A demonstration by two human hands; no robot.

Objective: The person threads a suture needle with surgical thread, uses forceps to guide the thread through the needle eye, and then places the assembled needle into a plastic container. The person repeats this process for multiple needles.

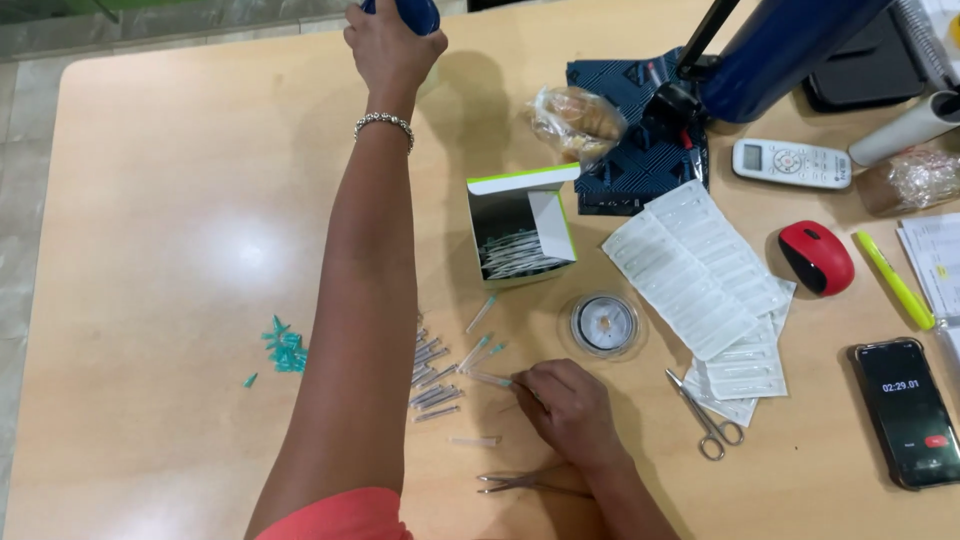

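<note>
The left hand (392, 45) is gripping a blue bottle (410, 12); the right hand (570, 405) is pinching a needle (488, 379); many needles (432, 375) are lying uncapped beside loose green caps (284, 346); more are waiting in the box (520, 238).

Dark blue rounded object (413, 12): top edge at 12 o'clock, mostly out of frame, gripped from below.

Slim clear needle tube with teal tip (490, 380): flat on tabletop, centre, tip pointing toward 3 o'clock, pinched there; similar tubes scattered just toward 9 o'clock.

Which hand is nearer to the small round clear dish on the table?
The right hand. It rests on the table just below and left of the round dish, pinching a thin tube. The left hand is far up at the table's far edge, gripping a blue object.
</note>
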